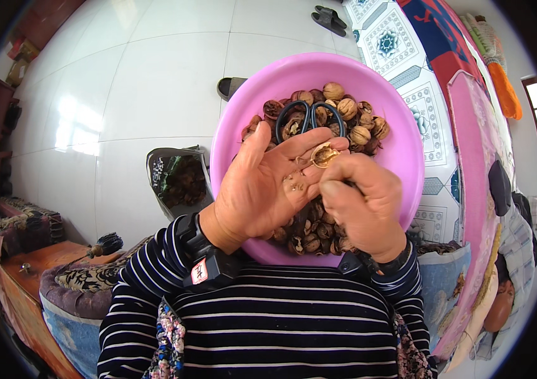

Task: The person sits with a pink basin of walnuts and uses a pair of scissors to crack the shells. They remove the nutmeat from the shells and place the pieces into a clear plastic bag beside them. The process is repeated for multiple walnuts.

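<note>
Over a large pink plastic basin point(398, 199) filled with walnuts point(347, 109), my left hand point(268, 184) lies palm up with its fingers stretched out. A cracked half walnut shell point(324, 155) rests on its fingers, and small walnut crumbs point(295, 182) lie in the palm. My right hand point(365, 203) touches the left fingers beside the shell, its own fingers curled together; whether it pinches something is hidden. Behind the left fingers, the dark looped handles of scissors point(293, 116) lie on the walnuts. More walnuts show below the hands.
Left of the basin stands an open bag point(178, 182) with dark pieces inside. A slipper point(230, 88) lies by the basin's far left rim, and a pair of slippers point(329, 20) farther back. A wooden table point(55, 260) is at the left, a pink-covered edge point(474, 189) at the right.
</note>
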`<state>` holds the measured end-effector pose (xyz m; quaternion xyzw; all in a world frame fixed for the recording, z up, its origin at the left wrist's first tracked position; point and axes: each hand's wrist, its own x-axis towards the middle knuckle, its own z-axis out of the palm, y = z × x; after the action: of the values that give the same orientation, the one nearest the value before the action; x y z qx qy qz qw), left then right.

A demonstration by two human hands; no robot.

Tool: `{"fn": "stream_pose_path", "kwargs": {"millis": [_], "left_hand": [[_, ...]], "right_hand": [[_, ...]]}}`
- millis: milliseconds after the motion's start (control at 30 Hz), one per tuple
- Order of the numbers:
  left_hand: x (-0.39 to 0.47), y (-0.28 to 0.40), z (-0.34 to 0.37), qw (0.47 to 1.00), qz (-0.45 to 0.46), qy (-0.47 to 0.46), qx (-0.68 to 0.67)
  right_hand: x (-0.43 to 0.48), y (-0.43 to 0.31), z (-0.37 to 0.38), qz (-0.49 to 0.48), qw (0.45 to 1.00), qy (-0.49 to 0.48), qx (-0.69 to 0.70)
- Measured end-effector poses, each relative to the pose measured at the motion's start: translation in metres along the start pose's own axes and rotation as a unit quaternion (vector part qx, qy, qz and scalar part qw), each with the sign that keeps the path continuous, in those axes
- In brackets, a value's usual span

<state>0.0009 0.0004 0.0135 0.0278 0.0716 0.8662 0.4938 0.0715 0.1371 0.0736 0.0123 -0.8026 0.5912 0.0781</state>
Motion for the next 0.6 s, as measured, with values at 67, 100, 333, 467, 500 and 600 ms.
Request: {"fn": "stream_pose_path", "kwargs": {"millis": [67,100,333,467,500,600], "left_hand": [[-0.001,0.001,0.001,1.000,-0.003,-0.019,-0.018],[0.000,0.001,0.001,0.999,-0.006,-0.027,-0.028],[0.001,0.001,0.001,0.999,0.001,-0.035,-0.039],[0.002,0.001,0.004,1.000,-0.001,-0.020,-0.014],[0.001,0.001,0.004,1.000,0.000,-0.016,-0.008],[0.001,0.000,0.005,1.000,0.004,0.000,-0.013]], "right_hand": [[-0.004,-0.008,-0.009,0.052,0.987,-0.040,0.149],[-0.006,-0.011,-0.011,0.046,0.974,-0.050,0.217],[-0.017,-0.023,-0.011,-0.200,0.873,-0.354,0.268],[-0.026,-0.020,0.011,-0.310,0.860,-0.235,0.331],[-0.028,-0.021,0.007,-0.299,0.863,-0.236,0.332],[-0.024,-0.019,-0.003,-0.292,0.842,-0.274,0.362]]}}
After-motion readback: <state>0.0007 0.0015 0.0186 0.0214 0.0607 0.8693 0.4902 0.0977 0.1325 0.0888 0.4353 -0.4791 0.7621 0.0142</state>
